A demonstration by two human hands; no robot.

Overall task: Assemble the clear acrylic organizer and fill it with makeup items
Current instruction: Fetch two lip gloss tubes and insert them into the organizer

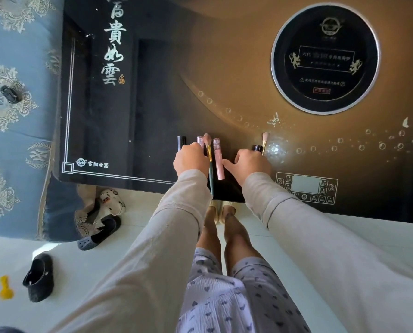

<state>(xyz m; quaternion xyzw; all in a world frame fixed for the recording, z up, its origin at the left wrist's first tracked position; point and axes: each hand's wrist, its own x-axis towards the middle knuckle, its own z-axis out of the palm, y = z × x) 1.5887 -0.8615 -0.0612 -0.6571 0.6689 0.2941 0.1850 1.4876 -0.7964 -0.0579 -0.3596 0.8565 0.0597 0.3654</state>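
Left hand [191, 159] lies knuckles-up on the dark table top [152, 97], fingers curled down over a row of small makeup items; whether it actually grips any of them cannot be told, since the fingertips are hidden under the hand. A black tube [181, 143] pokes out beyond the knuckles on its left side, and a pink tube [200, 141] shows just past its right edge, most of both covered. Right hand [250, 162] also rests palm-down, index finger and thumb spread toward the centre, the other fingers bent over a dark round-ended item [257, 148] of which only the far end shows; grip not determinable. A gold-handled brush with pale bristles [264, 140] sticks out beyond that hand, its lower handle hidden. Between the two hands, in the open: a long brush with green handle [210, 164], bristles pointing away from the person and the handle running off the near table edge, and just beside it a pink lip-gloss tube [218, 158] lying parallel. No clear acrylic organizer can be made out anywhere on the table. Both forearms wear beige sleeves [176, 212]. Further out, a round black cooktop with a silver ring [325, 56] is set in the table, top right, and a button panel [306, 188] sits near the right wrist. Beyond the table's left edge, a blue patterned sofa [15, 116]; on the white floor, dark slippers [38, 277] and a small yellow object [6, 287], too small to identify.
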